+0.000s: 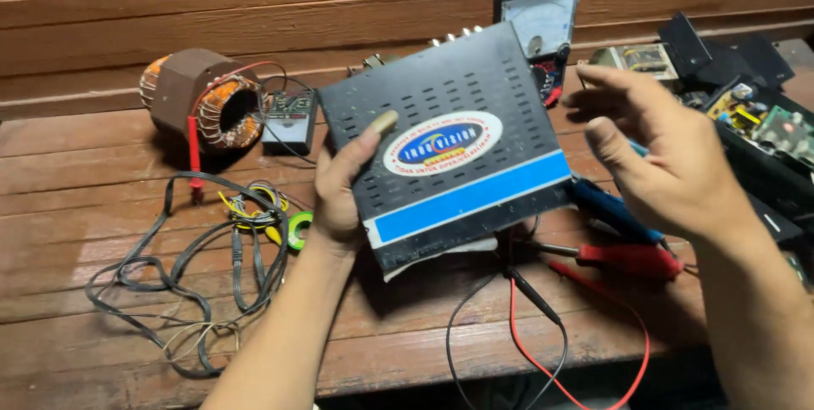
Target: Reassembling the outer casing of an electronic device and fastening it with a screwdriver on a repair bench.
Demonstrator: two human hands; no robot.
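Observation:
A flat black vented box (458, 96) with an oval sticker and a blue stripe is tilted up over the wooden table. My left hand (343, 194) grips its left edge, thumb on the top face. Just off the box's right edge, my right hand (666, 156) hovers with fingers spread and holds nothing.
A copper-wound motor stator (208, 100) and a small meter (290, 117) sit at back left. An analogue multimeter (543, 24) stands behind the box. Circuit boards (763, 117) lie at right. Red and black probe leads (551, 325), screwdrivers (627, 253), tangled cables (186, 266) and green tape (298, 229) cover the table (76, 172).

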